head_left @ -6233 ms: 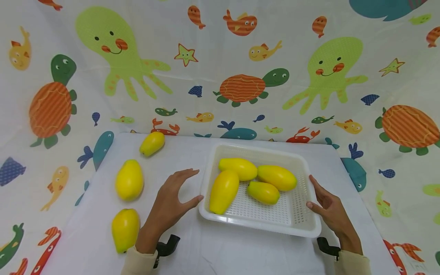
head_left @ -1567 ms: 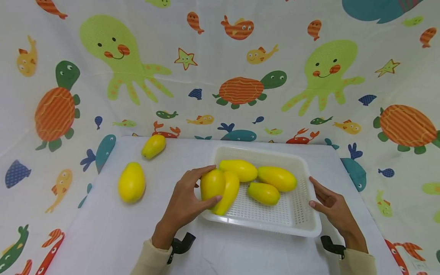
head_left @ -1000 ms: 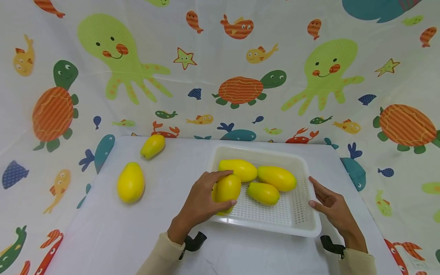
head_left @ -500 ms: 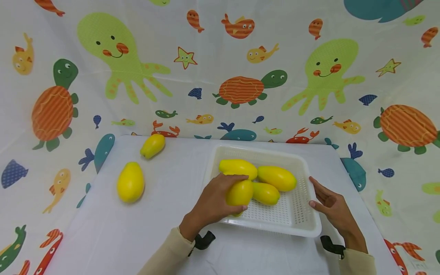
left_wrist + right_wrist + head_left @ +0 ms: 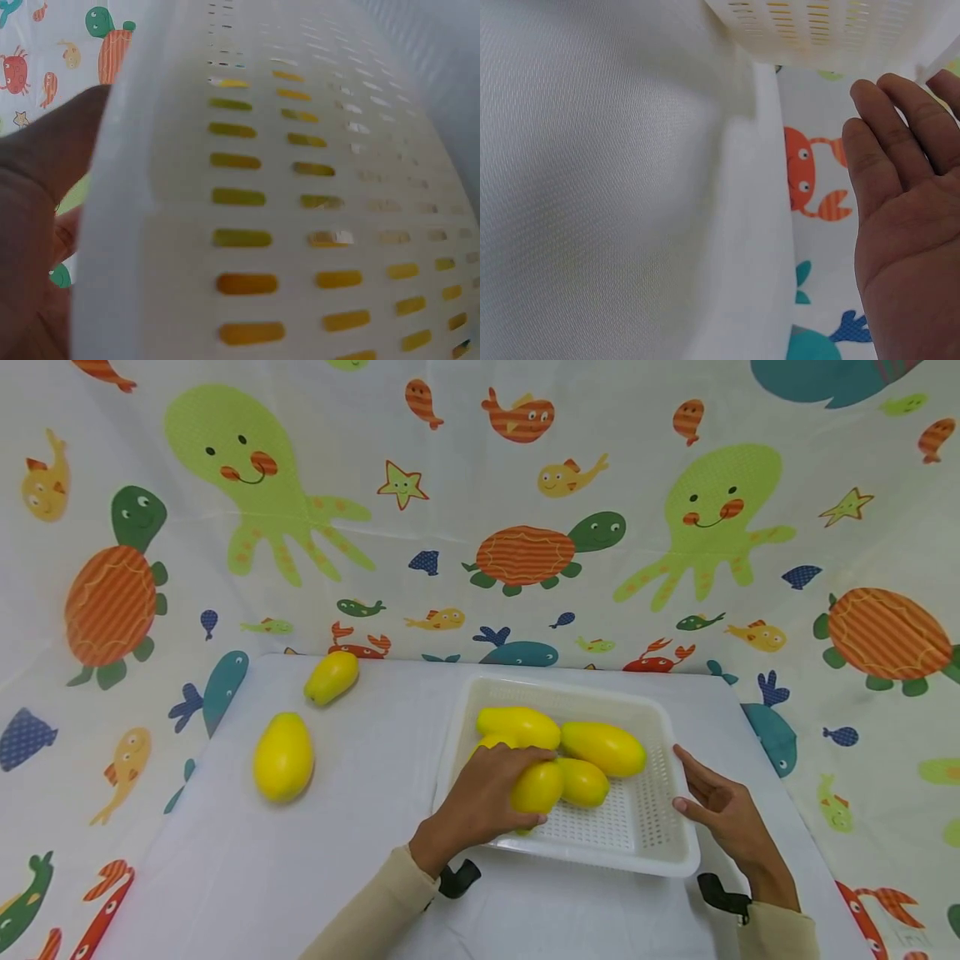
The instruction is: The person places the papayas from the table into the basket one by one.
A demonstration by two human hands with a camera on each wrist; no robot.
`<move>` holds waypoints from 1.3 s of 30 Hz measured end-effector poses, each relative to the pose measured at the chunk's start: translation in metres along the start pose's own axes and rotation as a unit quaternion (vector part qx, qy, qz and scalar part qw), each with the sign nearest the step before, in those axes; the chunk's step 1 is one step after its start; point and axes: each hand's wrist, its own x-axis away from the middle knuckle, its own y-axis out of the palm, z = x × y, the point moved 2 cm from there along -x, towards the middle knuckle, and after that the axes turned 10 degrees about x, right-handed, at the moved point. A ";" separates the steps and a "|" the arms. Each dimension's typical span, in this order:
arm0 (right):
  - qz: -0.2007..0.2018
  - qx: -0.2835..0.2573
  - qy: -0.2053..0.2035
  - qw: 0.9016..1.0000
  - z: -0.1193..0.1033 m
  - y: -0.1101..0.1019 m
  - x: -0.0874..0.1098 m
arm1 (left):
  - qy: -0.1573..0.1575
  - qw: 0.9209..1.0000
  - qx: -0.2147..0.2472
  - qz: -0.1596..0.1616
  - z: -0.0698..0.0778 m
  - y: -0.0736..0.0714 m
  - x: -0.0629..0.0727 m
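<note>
In the head view my left hand [image 5: 483, 797] reaches over the near left rim of a white plastic basket [image 5: 592, 860] and grips a yellow papaya [image 5: 537, 787] low inside it. Beside this fruit lie a smaller papaya [image 5: 583, 782], a long one [image 5: 603, 748] and another at the back [image 5: 517, 727]. One more is mostly hidden behind my left hand. My right hand [image 5: 723, 814] touches the basket's right rim, its fingers [image 5: 904, 127] straight in the right wrist view. The basket's slotted wall [image 5: 180, 225] fills the left wrist view, hiding the held papaya.
Two papayas lie on the white tabletop [image 5: 360, 860] left of the basket: a large one [image 5: 283, 757] and a smaller one [image 5: 332, 677] near the back edge. A printed sea-animal curtain [image 5: 450, 468] hangs behind and along both sides.
My left hand has picked up the nearest papaya from the table's left side and carried it right, over the rim, down into the basket. The right hand has stayed at the rim.
</note>
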 end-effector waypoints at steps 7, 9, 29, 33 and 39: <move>0.006 0.000 0.005 1.000 0.000 0.000 0.000 | 0.008 1.000 0.002 -0.006 -0.007 0.007 -0.003; 0.005 -0.001 0.004 1.000 -0.001 0.000 0.000 | 0.011 1.000 0.000 -0.008 -0.009 0.008 -0.004; 0.004 -0.010 -0.013 1.000 0.000 0.001 0.000 | 0.015 0.995 -0.086 -0.042 -0.017 0.020 -0.013; 0.004 -0.005 -0.012 1.000 0.000 0.001 0.000 | 0.018 0.994 -0.101 -0.041 -0.016 0.020 -0.013; 0.004 -0.004 -0.008 1.000 0.001 0.001 0.000 | 0.012 0.992 -0.120 -0.046 -0.016 0.022 -0.013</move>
